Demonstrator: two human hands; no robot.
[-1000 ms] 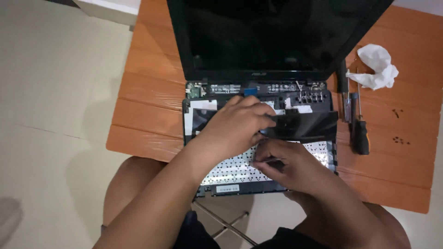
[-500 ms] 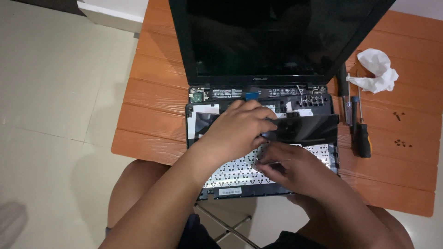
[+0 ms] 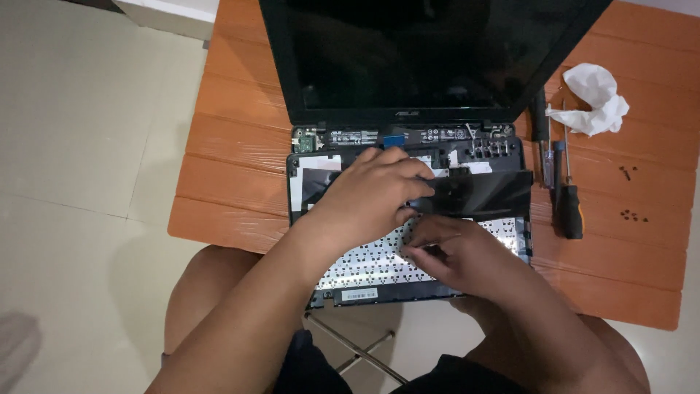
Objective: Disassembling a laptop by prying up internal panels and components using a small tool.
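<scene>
An opened black laptop (image 3: 437, 58) lies on an orange wooden table (image 3: 233, 168), its inner boards (image 3: 437, 136) bared below the dark screen. A keyboard panel (image 3: 364, 273) rests face down over the base, silver backing up. My left hand (image 3: 372, 193) reaches across it, and its fingers grip the left edge of a glossy black sheet (image 3: 481, 193) lifted above the panel. Just below, my right hand (image 3: 456, 255) has its fingertips pinched together against the silver backing. What they pinch is hidden.
To the right of the laptop lie screwdrivers (image 3: 569, 208) with black and orange handles, a crumpled white tissue (image 3: 596, 98) and several small loose screws (image 3: 633, 215). A metal stool frame (image 3: 357, 350) shows between my knees, above a pale tiled floor (image 3: 87, 146).
Both hands stay in nearly the same place on the sheet and the panel. Only the view has shifted slightly.
</scene>
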